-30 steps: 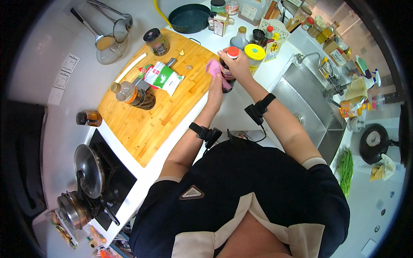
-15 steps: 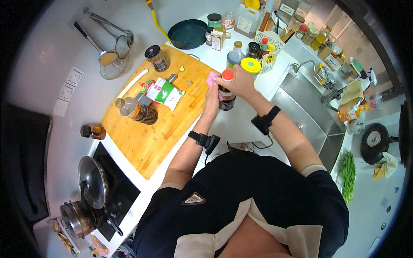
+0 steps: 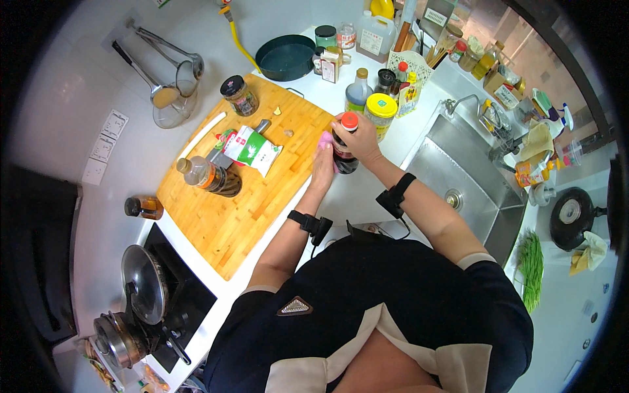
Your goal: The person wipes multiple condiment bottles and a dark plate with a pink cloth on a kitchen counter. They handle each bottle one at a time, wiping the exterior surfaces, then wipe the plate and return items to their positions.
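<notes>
A white bench (image 3: 409, 139) runs round the corner, with a steel sink (image 3: 445, 157) set into its right side. A wooden cutting board (image 3: 262, 209) lies to the left of the sink, and a black hob (image 3: 187, 298) sits beyond the board's lower-left edge. A dark frying pan (image 3: 285, 59) rests behind the board. On the board, a clear-topped bottle (image 3: 208, 177) leans away from upright in view, near a white-and-green bag (image 3: 253, 150). The right hand (image 3: 362, 141) is curled closed round the neck of a dark bottle (image 3: 345, 159), just under its red cap; the left hand (image 3: 322, 170), fingers nearly straight, presses a pink cloth (image 3: 325, 138) to its side. This bottle is upright beside the board's right edge; whether its base touches the bench I cannot tell. Smallest are two pale pieces (image 3: 277, 111) on the board, well apart from the hands.
</notes>
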Motion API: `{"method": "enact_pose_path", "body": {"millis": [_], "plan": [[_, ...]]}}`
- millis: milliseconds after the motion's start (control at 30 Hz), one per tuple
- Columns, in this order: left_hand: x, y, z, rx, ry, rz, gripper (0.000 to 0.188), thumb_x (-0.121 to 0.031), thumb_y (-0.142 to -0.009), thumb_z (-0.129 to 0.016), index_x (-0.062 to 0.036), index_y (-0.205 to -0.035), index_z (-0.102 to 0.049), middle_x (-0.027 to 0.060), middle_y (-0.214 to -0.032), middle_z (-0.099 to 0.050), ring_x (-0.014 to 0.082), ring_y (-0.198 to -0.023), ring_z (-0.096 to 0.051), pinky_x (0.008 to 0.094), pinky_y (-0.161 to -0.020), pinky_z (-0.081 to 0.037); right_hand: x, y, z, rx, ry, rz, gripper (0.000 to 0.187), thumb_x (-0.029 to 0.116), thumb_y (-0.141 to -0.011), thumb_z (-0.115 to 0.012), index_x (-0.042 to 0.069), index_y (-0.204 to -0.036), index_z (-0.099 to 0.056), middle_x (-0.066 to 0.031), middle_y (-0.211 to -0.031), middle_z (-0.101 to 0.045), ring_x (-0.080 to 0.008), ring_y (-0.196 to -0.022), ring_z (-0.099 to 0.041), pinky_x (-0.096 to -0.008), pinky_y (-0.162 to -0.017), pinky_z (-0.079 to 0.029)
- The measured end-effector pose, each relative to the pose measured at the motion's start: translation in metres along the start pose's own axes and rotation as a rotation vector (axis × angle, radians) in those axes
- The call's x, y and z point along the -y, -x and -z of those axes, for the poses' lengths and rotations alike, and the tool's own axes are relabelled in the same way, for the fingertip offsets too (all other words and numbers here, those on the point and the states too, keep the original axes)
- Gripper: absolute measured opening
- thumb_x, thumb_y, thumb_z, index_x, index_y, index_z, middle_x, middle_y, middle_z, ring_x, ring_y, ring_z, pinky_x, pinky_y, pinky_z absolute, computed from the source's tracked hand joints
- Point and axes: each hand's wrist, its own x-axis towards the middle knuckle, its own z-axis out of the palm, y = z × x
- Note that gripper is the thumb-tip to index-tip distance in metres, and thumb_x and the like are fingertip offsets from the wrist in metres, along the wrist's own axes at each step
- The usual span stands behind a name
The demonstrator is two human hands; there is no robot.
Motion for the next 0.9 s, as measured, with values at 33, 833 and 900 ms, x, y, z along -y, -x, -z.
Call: {"method": "enact_pose_path", "body": {"millis": [33,833,900], "plan": [[-0.003,0.0,0.002,-0.019,-0.01,-0.032,0.058,-0.039,-0.106,-0.028,0.0011,-0.145,-0.042,0.0179,-0.136,-0.054,0.0227,-0.121,-0.053,0.0336,-0.106,-0.037,0.001,0.0,0.0,-0.004,-0.004,0.002,0.03,0.03,-0.08,-0.076,0.003,-0.087,-0.068,-0.0137,-0.084,-0.066,-0.0324,-0.076,-0.065,-0.0397,-0.067,-0.052],[0.003,0.0,-0.008,0.099,0.171,-0.087,0.069,-0.056,-0.105,-0.024,-0.0119,-0.158,-0.02,0.0096,-0.145,-0.043,0.0177,-0.127,-0.045,0.0303,-0.103,-0.037,-0.002,0.0,-0.001,0.029,0.056,0.023,0.032,0.034,-0.082,-0.076,0.004,-0.091,-0.069,-0.0147,-0.085,-0.065,-0.0341,-0.08,-0.064,-0.0401,-0.07,-0.051],[0.022,-0.002,-0.005,0.148,0.265,0.083,0.069,-0.055,-0.105,-0.026,-0.0091,-0.157,-0.021,0.0135,-0.156,-0.034,0.0214,-0.143,-0.035,0.0327,-0.116,-0.027,-0.001,-0.001,-0.002,0.034,0.034,-0.014,0.032,0.034,-0.083,-0.076,0.004,-0.091,-0.069,-0.0148,-0.085,-0.065,-0.0339,-0.08,-0.064,-0.0399,-0.07,-0.051]]}}
